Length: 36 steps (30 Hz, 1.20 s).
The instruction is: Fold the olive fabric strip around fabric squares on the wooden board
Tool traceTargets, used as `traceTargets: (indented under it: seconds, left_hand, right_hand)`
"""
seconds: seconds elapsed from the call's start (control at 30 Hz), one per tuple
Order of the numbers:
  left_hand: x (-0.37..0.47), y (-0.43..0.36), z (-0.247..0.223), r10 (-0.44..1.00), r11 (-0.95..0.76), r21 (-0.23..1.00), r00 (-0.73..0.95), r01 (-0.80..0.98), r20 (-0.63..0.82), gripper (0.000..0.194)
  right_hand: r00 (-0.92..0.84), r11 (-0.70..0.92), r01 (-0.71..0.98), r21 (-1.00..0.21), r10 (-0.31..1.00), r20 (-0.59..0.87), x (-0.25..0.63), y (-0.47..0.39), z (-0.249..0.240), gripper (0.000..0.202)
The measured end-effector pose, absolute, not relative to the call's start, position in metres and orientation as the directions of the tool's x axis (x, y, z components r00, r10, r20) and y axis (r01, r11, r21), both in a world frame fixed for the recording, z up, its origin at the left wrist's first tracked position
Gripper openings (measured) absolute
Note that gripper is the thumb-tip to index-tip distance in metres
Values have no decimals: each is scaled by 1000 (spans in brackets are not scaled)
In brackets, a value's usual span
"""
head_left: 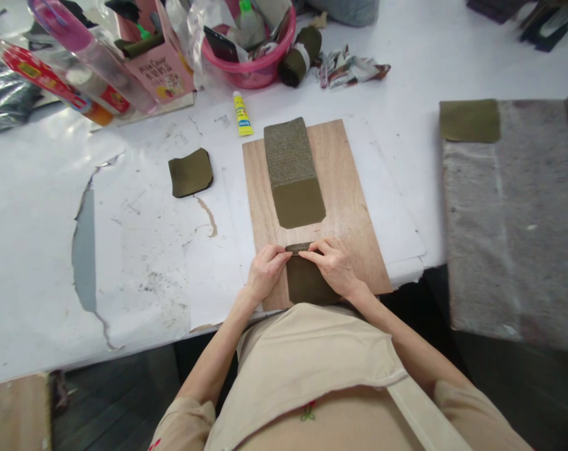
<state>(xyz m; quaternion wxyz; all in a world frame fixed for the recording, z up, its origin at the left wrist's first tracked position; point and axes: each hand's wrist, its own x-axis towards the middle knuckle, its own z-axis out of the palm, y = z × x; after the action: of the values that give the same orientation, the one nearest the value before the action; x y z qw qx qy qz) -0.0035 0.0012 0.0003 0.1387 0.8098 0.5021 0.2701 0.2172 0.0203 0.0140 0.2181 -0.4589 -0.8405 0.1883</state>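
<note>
An olive fabric piece point(309, 282) lies at the near edge of a wooden board point(354, 188), its far edge folded over in a narrow strip. My left hand point(267, 269) pinches the left end of that fold. With fingers and thumb, my right hand point(333, 263) grips the fold farther right. Just beyond my hands, a stack of olive pieces point(297, 181) rests on the board, grey-brown and textured at the far part, smooth at the near part. A small olive stack point(190, 173) sits on the table to the left.
A yellow tube point(243, 114) stands out beyond the board. Farther back are a pink basket point(250, 74), a dark roll point(300, 56), a crumpled wrapper point(352, 69), a pink box point(159, 72) and bottles. A grey-covered board point(523, 232) with olive pieces is at the right. The white table covering point(138, 250) is torn.
</note>
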Motion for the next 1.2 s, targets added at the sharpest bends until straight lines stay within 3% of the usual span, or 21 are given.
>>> traceTargets:
  seconds: [0.3,0.53,1.2]
  left_hand:
    - [-1,-1,-1,917,-391,573,257,720,304,17]
    - [-2,-4,-2,888,-450,466,327,762,323,17]
    - [-7,0,-2,793,-594,306,477,744,378,24]
  right_hand:
    - [-492,511,667,-542,849,194,218,22,14,30]
    - [-539,543,626,-559,820,193,221,24,13,32]
    - [-557,574,622,-532,802,215,222,26,8,34]
